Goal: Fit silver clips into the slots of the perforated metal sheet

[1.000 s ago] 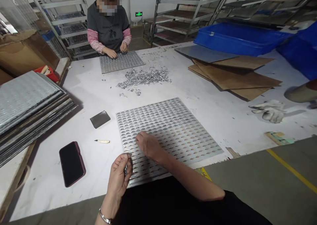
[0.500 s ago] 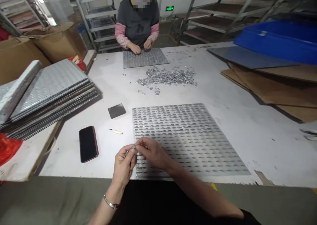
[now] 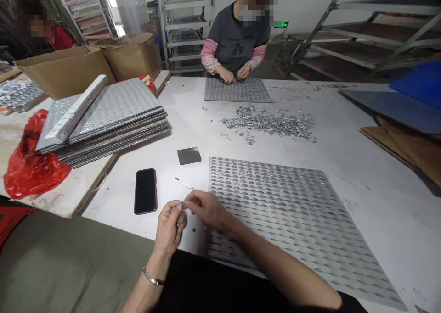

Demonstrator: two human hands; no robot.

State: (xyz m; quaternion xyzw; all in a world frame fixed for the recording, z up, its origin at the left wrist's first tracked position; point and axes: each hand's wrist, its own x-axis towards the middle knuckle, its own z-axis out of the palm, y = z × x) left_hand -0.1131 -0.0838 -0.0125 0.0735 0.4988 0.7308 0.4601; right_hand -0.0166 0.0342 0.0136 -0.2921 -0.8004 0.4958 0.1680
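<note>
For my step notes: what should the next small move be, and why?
Perhaps draw the small shiny piece from the left hand with the right hand, toward the board: the hands meet, and the board's nearer rows look browner and barer than its grey far rows.

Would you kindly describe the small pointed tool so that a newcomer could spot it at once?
On the white table, find the large patterned sheet nearest the camera. The pointed tool lies between its left edge and the phone. Slim and cream with a dark tip, it differs from the dark rectangular block beyond it.
</note>
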